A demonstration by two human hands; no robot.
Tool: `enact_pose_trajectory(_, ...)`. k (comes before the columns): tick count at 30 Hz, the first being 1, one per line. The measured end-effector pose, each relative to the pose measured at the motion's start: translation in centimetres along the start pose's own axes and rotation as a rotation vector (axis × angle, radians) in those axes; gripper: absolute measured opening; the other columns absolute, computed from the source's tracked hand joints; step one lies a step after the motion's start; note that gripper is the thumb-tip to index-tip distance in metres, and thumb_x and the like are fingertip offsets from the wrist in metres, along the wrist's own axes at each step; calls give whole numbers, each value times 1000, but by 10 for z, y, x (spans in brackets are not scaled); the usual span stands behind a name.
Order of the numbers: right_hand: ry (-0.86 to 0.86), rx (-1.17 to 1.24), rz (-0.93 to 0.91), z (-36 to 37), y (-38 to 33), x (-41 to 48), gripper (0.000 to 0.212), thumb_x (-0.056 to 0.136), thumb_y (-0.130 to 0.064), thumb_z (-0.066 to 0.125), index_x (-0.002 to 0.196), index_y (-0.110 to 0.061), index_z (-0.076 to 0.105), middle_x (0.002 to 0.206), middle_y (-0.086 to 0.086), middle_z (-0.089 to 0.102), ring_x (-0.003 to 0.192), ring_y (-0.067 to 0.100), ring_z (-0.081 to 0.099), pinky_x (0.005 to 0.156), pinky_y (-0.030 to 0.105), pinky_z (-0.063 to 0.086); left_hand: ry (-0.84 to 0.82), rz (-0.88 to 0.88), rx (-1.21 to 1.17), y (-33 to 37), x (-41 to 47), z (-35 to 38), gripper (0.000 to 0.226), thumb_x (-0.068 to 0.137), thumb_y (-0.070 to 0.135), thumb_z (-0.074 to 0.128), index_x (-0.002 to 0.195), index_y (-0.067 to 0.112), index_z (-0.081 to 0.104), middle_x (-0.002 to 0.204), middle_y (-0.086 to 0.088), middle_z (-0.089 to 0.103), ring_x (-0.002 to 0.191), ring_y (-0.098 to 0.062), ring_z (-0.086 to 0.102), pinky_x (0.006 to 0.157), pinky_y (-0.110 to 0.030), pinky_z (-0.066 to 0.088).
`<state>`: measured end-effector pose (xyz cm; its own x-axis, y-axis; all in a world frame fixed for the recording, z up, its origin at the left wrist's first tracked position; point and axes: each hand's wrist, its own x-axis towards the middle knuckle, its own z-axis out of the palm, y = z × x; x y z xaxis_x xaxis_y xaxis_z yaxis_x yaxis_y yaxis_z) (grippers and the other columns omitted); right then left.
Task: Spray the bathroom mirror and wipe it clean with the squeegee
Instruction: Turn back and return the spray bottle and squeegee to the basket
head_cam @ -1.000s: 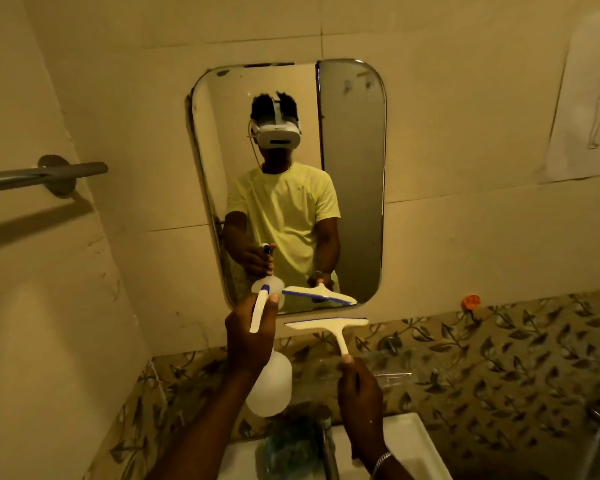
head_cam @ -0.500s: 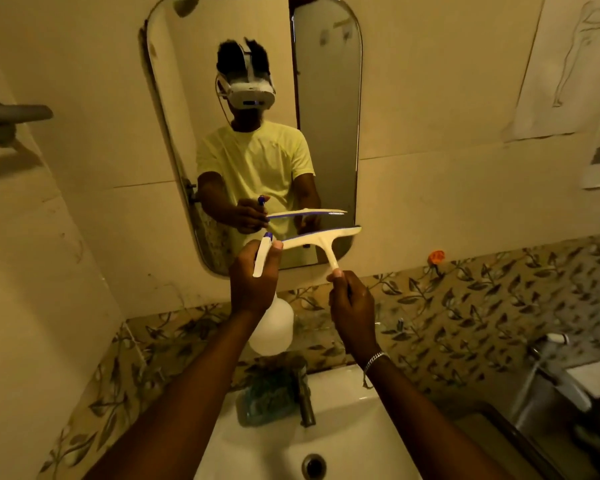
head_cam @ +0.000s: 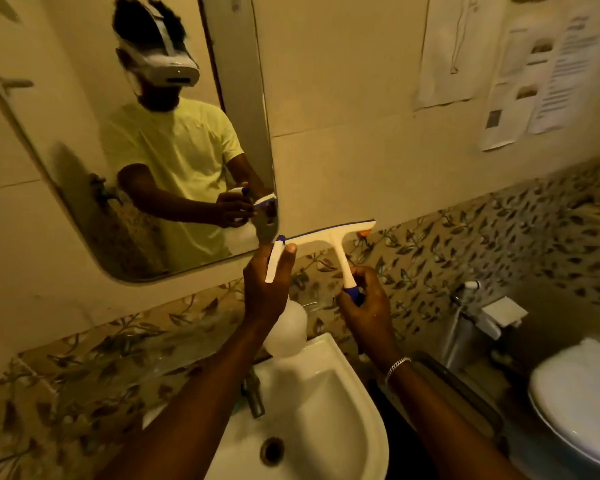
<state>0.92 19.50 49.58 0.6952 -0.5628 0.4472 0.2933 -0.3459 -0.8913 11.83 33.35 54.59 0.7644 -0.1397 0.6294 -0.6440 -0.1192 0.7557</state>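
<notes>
Left hand (head_cam: 267, 289): raised in front of the lower right corner of the mirror, fingers wrapping the neck of a translucent white plastic spray bottle (head_cam: 286, 327), with the long white trigger lever and blue nozzle showing above the knuckles; the bottle's rounded body is hanging below the hand, over the far rim of the basin. Right hand (head_cam: 368, 306): just right of the left, fingers curling closed around the blue grip end of a cream-white T-shaped squeegee with a blue blade edge (head_cam: 336, 244); the handle is rising far and left from the hand, the blade lying crosswise against the wall tiles, its left tip meeting the left hand's fingertip beside the mirror's edge. A silver chain bracelet (head_cam: 397, 365) is sitting on the right wrist. Rounded-corner rectangular wall mirror (head_cam: 66, 140): filling the far left, reflecting a person in a pale yellow T-shirt and white headset. White ceramic wash basin (head_cam: 340, 393): lying near centre, with a metal tap (head_cam: 253, 396) at its left rim. Leaf-patterned tile band (head_cam: 499, 237): running along the wall. White toilet (head_cam: 575, 403): standing near right. Printed paper sheets (head_cam: 534, 74): hanging far right on the wall.
</notes>
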Motion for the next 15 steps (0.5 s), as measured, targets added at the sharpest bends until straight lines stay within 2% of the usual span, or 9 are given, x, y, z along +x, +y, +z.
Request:
enact_pose_trajectory(2,51,-47,9,-32,12,-4,31,81,-43,71,107,-49,56,102,-40,63,96,-11,65,74,6,54,-78,6,-9,-1,-10,33,40,99,52,53,99,14,68,84,2,69,85,-15,68,73,-26,56)
enact_pose_trajectory(4,89,-106,46,-64,27,-9,33,82,-34,75,107,-48,59,102,-35,64,97,-13,62,75,9,55,-170,10,-7,-3,-21,64,43,99,59,50,94,19,65,83,2,66,86,-26,64,75,-37,54)
enact_pose_trajectory(5,108,-136,72,-80,36,-11,34,84,-26,78,109,-42,62,104,-31,62,98,-12,62,78,12,55,-214,-2,-23,-3,-27,81,44,98,63,49,92,21,64,82,3,64,86,-26,63,75,-36,53)
enact_pose_trajectory(7,153,-207,131,-117,57,-16,35,86,-15,79,115,-29,66,108,-17,62,100,-6,62,79,11,52,-308,-41,-76,-2,-43,115,49,93,68,52,91,20,62,80,3,61,82,-23,63,72,-31,51)
enact_pose_trajectory(9,181,-268,188,-151,79,-23,34,87,-13,79,119,-18,70,111,-5,63,99,1,63,78,10,49,-410,-56,-112,-1,-60,145,54,89,71,56,93,18,61,80,2,61,78,-16,63,67,-23,49)
enact_pose_trajectory(12,187,-328,271,-201,115,-37,35,90,-19,78,124,-19,69,111,-11,62,100,-7,61,78,9,51,-594,-89,-151,-4,-90,194,64,81,71,64,105,12,62,91,0,66,86,-11,65,73,-14,48)
enact_pose_trajectory(15,174,-419,377,-244,158,-52,38,91,-22,77,128,-20,70,116,-8,65,103,1,62,85,16,50,-772,-148,-128,-16,-121,242,69,74,60,75,114,6,59,95,5,62,87,-10,62,76,-7,44)
